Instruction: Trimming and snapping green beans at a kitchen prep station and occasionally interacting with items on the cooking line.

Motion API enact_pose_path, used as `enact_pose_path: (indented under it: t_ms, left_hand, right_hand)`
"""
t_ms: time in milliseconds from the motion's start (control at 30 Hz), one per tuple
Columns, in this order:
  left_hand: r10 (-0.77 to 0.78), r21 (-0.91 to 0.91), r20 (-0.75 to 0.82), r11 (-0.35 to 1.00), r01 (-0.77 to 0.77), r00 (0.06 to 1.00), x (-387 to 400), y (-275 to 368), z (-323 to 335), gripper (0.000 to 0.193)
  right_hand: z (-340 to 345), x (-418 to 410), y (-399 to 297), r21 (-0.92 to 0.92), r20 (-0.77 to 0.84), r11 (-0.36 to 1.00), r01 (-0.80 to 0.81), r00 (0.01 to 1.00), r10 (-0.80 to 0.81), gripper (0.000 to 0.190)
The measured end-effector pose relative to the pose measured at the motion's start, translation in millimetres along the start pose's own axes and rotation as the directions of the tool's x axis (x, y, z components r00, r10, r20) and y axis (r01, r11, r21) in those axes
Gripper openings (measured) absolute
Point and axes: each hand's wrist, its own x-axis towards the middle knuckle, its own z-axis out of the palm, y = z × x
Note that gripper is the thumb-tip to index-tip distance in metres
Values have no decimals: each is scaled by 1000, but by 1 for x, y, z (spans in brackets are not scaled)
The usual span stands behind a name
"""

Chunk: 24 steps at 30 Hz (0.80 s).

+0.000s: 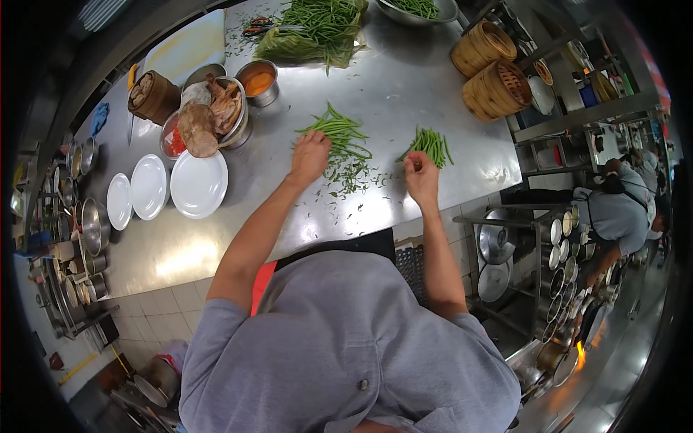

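Observation:
My left hand [311, 157] rests at the left edge of a loose pile of green beans [340, 131] on the steel worktable; whether its fingers hold a bean is hidden. Curled fingers show on my right hand [422, 172], just in front of a smaller, more aligned bundle of green beans [430, 145]; I cannot tell if anything is between them. Trimmed bean ends [349, 176] lie scattered between the hands. At the back, more green beans [325, 21] fill an open plastic bag, with red-and-black-handled scissors [273, 27] lying at its left.
Bamboo steamers [495, 89] stand at the right edge; a metal bowl [419, 19] of beans is behind. To the left are white plates [199, 184], a container with meat [200, 127], a metal pot [259, 82] and a cutting board [189, 48]. A co-worker [617, 200] stands by the stove at right.

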Motion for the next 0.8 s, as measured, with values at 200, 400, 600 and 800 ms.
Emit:
enact_pose_path:
  t_ms: [200, 400, 600, 800]
  left_hand:
    - [16, 12, 14, 1000, -16, 1000, -2, 12, -17, 14]
    - [148, 59, 57, 987, -151, 987, -6, 43, -58, 12]
    - [-45, -363, 16, 930, 48, 999, -13, 58, -72, 5]
    - [-368, -792, 173, 500, 351, 914, -26, 55, -47, 5]
  right_hand:
    - [20, -13, -17, -60, 89, 994, 97, 992, -91, 20]
    - [37, -24, -66, -126, 172, 889, 440, 893, -417, 26]
    - [50, -24, -65, 10, 268, 911, 412, 877, -399, 13]
    - [54, -38, -81, 184, 310, 976, 118, 935, -172, 13]
